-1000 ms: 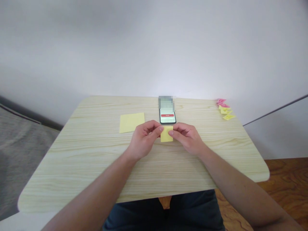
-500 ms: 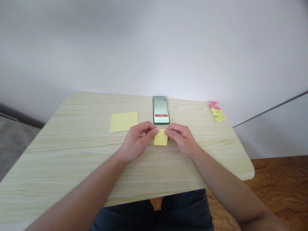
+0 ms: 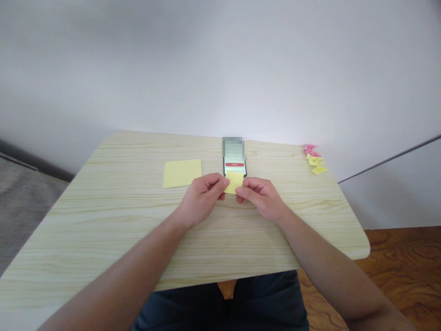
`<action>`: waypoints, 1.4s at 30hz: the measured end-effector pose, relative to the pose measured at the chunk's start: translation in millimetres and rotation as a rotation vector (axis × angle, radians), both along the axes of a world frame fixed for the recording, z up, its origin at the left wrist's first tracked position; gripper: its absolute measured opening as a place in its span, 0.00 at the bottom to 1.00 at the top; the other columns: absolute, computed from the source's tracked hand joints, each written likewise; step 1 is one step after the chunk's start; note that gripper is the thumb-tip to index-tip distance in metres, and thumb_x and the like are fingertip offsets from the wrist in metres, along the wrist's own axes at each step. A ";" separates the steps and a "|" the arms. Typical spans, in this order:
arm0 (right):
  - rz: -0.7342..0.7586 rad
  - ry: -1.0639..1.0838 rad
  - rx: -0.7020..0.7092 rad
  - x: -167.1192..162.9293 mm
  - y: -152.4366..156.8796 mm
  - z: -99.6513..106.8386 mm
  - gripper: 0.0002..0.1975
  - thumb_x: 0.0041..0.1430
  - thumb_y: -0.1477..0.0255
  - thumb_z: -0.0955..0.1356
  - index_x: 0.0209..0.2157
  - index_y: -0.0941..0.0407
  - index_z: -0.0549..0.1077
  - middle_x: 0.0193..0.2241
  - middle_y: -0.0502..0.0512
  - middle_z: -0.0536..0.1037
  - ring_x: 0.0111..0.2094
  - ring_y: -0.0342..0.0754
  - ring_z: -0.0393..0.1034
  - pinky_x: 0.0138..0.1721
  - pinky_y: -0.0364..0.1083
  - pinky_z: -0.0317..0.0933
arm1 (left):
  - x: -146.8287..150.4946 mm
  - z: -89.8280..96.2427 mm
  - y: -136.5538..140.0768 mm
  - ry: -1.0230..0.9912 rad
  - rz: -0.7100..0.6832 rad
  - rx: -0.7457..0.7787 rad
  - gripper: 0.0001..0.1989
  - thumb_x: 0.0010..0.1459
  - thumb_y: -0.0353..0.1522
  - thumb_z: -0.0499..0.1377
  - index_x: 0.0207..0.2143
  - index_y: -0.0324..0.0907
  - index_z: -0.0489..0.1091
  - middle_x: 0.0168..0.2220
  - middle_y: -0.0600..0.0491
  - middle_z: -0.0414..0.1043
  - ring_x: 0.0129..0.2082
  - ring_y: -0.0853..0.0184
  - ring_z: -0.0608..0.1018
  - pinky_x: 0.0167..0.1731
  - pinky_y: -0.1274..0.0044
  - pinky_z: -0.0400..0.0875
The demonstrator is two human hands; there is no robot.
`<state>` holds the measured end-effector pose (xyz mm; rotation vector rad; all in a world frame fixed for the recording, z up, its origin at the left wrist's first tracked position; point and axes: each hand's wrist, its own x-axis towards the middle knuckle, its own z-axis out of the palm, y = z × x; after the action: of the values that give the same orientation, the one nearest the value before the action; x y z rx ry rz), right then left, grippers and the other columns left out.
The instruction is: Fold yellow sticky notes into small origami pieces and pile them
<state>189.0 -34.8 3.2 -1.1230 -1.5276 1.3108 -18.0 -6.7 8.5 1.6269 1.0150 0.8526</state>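
Note:
A small yellow square of paper (image 3: 234,182) is held up between my two hands, just in front of the phone, and it covers the phone's lower edge. My left hand (image 3: 204,195) pinches its left side between thumb and fingers. On the lower right corner, the thumb and fingers of my right hand (image 3: 261,196) are closed. Whether the paper is folded into layers I cannot tell. Left of my hands, a larger yellow sheet (image 3: 182,173) lies flat on the table.
The phone (image 3: 234,158) with a lit screen stands at the table's back edge by the wall (image 3: 220,69). At the back right lie a pink folded paper (image 3: 311,150) and two yellow folded papers (image 3: 315,160). The pale wooden table (image 3: 103,220) has a rounded right corner.
The small yellow paper has gone from hanging below my thumbs to standing up above them, now overlapping the phone's bottom. The view has shifted slightly left.

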 end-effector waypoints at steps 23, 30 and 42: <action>-0.088 0.042 0.043 4.9 4.3 0.0 0.16 0.63 0.62 0.70 0.25 0.55 0.78 0.26 0.51 0.79 0.31 0.46 0.72 0.39 0.46 0.64 | -1.0 0.0 -1.7 0.014 -0.109 0.068 0.20 0.68 0.42 0.55 0.24 0.41 0.62 0.23 0.57 0.60 0.26 0.70 0.63 0.28 0.76 0.57; -0.116 0.053 0.036 5.6 5.6 -3.8 0.14 0.64 0.64 0.69 0.26 0.55 0.78 0.24 0.51 0.79 0.30 0.47 0.72 0.38 0.47 0.64 | -2.3 -1.5 0.0 -0.007 -0.146 0.062 0.21 0.68 0.42 0.56 0.24 0.41 0.63 0.24 0.57 0.58 0.26 0.70 0.62 0.28 0.77 0.56; -0.186 -0.091 0.165 1.2 0.9 0.6 0.16 0.68 0.59 0.67 0.33 0.54 0.80 0.27 0.52 0.79 0.31 0.46 0.72 0.37 0.46 0.65 | -0.5 -8.5 2.5 -0.127 0.002 0.035 0.12 0.61 0.40 0.63 0.40 0.41 0.75 0.34 0.52 0.75 0.34 0.67 0.73 0.35 0.75 0.66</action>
<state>190.3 -33.9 3.8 -1.1997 -1.5268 1.0027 -18.4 -4.2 0.0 1.5794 0.9177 0.9676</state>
